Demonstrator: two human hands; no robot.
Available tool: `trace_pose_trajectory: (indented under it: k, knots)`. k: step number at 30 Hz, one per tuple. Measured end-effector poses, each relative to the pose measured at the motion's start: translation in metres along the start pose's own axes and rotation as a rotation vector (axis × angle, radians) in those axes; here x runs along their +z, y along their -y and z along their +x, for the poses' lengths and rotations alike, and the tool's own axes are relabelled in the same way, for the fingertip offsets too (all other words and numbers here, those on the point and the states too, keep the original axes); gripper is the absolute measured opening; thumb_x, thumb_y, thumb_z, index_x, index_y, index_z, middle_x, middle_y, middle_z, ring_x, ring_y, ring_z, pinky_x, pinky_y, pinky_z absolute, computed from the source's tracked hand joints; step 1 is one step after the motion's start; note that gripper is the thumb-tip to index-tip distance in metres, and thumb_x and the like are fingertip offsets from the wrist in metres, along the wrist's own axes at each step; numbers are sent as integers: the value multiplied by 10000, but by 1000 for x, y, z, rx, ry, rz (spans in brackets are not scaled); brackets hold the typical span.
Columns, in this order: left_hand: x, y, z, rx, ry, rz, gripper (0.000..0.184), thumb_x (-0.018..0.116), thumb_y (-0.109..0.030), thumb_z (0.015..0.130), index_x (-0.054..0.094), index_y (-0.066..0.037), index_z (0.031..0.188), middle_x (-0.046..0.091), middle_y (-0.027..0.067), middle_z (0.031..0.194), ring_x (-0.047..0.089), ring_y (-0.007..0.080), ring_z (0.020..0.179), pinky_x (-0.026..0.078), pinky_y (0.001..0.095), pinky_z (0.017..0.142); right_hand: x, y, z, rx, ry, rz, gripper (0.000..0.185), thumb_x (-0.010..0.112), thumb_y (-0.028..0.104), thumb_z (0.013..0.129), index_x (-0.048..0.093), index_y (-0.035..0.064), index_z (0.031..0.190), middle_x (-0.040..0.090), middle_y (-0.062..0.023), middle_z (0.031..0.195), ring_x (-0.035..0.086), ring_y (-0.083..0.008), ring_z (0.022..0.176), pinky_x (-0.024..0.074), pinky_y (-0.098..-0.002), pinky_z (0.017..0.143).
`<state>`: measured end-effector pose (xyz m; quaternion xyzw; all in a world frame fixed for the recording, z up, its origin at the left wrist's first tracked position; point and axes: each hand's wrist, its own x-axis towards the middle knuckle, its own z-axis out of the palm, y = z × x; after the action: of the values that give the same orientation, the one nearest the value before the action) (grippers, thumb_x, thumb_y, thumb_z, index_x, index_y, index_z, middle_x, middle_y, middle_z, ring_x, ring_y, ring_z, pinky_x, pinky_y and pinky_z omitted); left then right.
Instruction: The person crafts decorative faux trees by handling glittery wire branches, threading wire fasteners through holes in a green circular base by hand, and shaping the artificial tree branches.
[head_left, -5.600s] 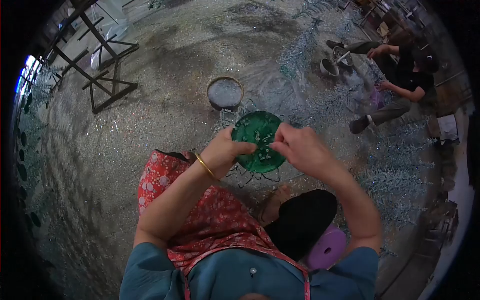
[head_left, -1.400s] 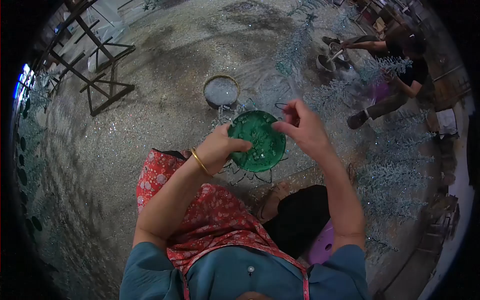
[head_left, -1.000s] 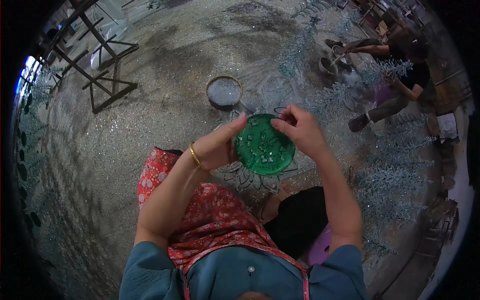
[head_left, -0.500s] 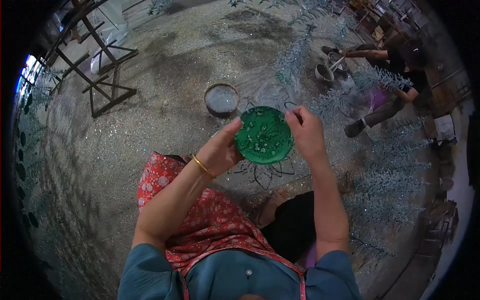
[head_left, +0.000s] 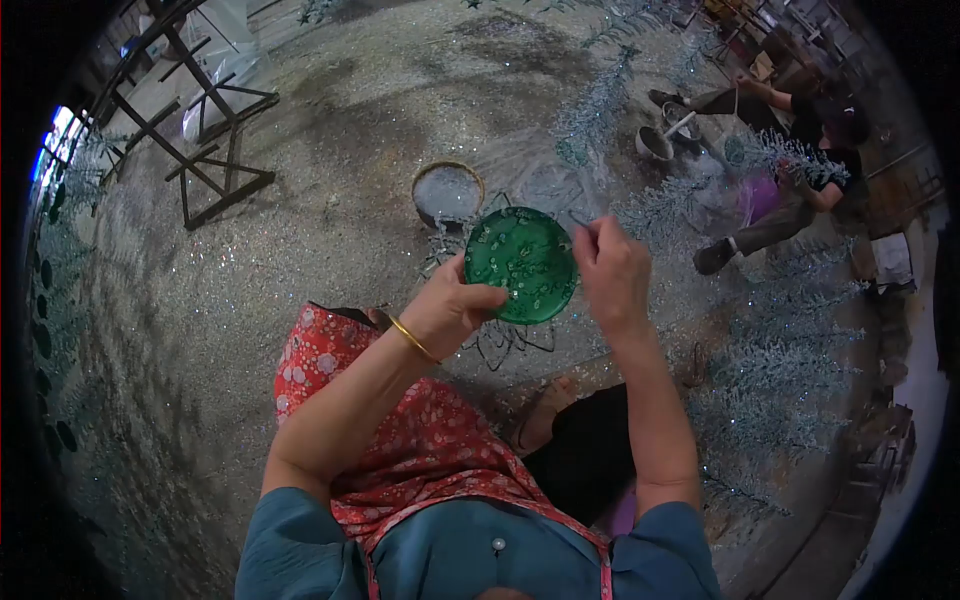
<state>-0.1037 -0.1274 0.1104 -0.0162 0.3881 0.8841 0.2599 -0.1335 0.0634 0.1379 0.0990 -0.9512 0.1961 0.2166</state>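
Note:
My left hand grips the lower left edge of a round green disc, thumb on top. Small pale, flower-like bits are scattered over the disc's glossy face. At its right edge, my right hand has its fingers pinched together. A thin, blurred bit shows at those fingertips, too unclear to name. Dark wire loops show around and below the disc; I cannot tell whether they are joined to it. Just beyond the disc sits a round, gold-rimmed basin of whitish, glittering flakes.
Glitter covers the floor. Frosted artificial branches lie to the right. Farther back, a seated co-worker handles another branch near a bowl. Dark metal frames stand at the upper left, and a red flowered apron covers my lap.
The disc has shifted slightly left, and my left thumb now lies over its face. My right hand has drawn slightly away from the edge. The co-worker's far hand has risen.

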Motion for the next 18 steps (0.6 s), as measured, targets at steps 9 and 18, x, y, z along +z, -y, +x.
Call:
trace_pose_trajectory:
  k: [9, 18]
  knots:
    - [5, -10, -3, -77, 61, -1, 423, 573, 17, 698, 434, -2, 1098, 547, 81, 1010, 551, 177, 906, 445, 312, 802, -9, -2, 15, 224, 336, 701, 202, 618, 166, 744, 536, -15, 779, 578, -143, 739, 554, -182, 595, 412, -271, 540]
    - [3, -7, -5, -135, 110, 43, 413, 570, 34, 704, 437, -2, 1094, 554, 62, 989, 552, 151, 868, 451, 297, 771, -6, -25, 16, 267, 18, 233, 247, 578, 235, 779, 527, -7, 775, 532, -76, 600, 507, -144, 541, 389, -304, 506]
